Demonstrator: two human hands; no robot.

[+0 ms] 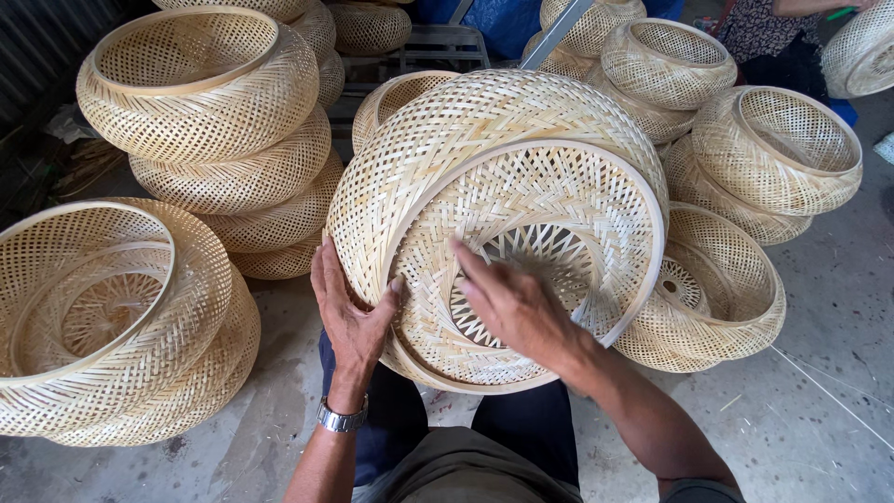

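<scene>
A round woven bamboo basket (494, 158) rests tilted on my lap, its open mouth turned toward me. My left hand (349, 312) grips the basket's outer wall at the lower left, thumb hooked over the rim; a metal watch is on that wrist. My right hand (512, 303) reaches inside the mouth, fingers pressed flat against the inner weave near the star-shaped hole at the bottom.
Stacks of similar woven baskets surround me: a tall stack (209, 112) at the upper left, another stack (102, 317) at the left, more baskets (773, 149) at the right. Another person (773, 33) sits at the top right. The concrete floor (819, 373) shows at the right.
</scene>
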